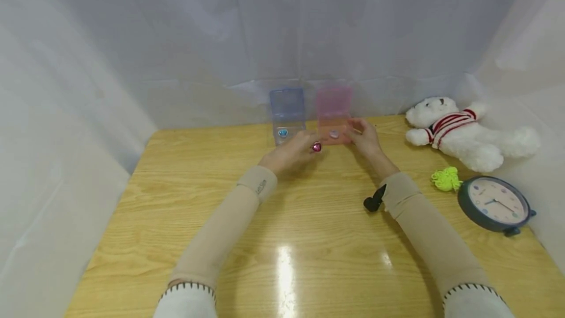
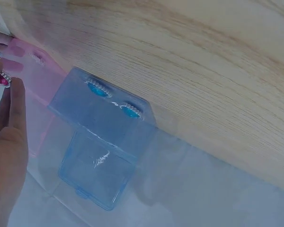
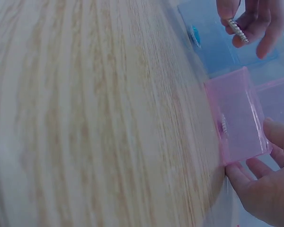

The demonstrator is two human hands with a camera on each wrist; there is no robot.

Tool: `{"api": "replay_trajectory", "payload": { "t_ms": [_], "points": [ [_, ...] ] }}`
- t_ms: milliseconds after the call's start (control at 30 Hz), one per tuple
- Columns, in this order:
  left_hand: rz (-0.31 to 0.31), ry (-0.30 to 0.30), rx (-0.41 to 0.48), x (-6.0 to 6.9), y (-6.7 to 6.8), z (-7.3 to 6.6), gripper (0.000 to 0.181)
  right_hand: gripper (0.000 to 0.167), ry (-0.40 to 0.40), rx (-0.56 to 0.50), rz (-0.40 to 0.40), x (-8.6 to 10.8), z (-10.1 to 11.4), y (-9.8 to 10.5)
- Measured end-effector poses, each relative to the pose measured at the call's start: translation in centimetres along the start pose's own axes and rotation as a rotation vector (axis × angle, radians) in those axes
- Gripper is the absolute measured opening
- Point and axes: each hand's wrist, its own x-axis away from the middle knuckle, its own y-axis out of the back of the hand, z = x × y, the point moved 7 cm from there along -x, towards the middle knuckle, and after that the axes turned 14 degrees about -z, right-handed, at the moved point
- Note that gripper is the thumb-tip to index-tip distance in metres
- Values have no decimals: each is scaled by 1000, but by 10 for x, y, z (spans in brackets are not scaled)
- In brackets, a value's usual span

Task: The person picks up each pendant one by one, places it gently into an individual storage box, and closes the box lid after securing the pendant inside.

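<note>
My left hand [image 1: 293, 152] pinches a pink gem with a beaded silver rim [image 1: 316, 147] between thumb and fingertips, just in front of the pink box. My right hand [image 3: 270, 182] grips the right side of that translucent pink box [image 3: 234, 106], whose lid stands raised at the back. Inside it lies a pale gem with a beaded rim [image 1: 334, 134]. Left of it, a translucent blue box [image 2: 97, 111] also has its lid up. A blue gem with a beaded rim [image 1: 283, 132] is in it; the left wrist view shows two such shapes, one perhaps a reflection.
A white plush bear [image 1: 468, 134] in a striped top lies at the back right. Nearer are a bundle of yellow-green yarn [image 1: 446, 179] and a round clock [image 1: 496, 202] on the wooden table [image 1: 309, 239]. A pale curtain [image 1: 282, 23] hangs behind the boxes.
</note>
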Motion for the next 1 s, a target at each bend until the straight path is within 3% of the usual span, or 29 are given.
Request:
{"api": "replay_trajectory", "payload": {
  "t_ms": [400,667,1000],
  "points": [
    [-95,-4,-42,-21,7,-3,40,49,-23,-6,10,1,-2,4],
    [-71,51,-51,-35,8,4,38,47,5,45,-7,0,-4,3],
    [-81,92,-49,-48,11,6,35,46,-4,2,2,1,-2,1]
  ]
}}
